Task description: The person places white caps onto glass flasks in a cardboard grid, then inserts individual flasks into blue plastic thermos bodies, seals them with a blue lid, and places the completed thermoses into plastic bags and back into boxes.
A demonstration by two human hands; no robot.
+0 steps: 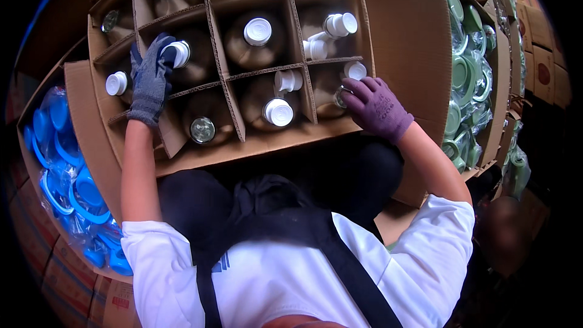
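Observation:
A cardboard box [255, 140] with divider cells holds several brown bottles. Some bottles carry white caps, such as the one in the middle cell [257, 31]; others show bare silver-sealed mouths [202, 129]. My left hand [152, 76], in a grey-blue glove, grips a white cap [180, 53] on a bottle in a left cell. In a purple glove, my right hand [376, 106] rests on the mouth of a bottle [341, 96] in the near right cell, fingers curled on it. Loose white caps [340, 24] lie in the right cells.
A box of blue plastic handles in clear bags [67, 170] stands at my left. At my right, a box holds green handles [467, 79]. Stacked cartons [537, 36] line the far right. The box's open flap [407, 42] stands between the bottles and the green parts.

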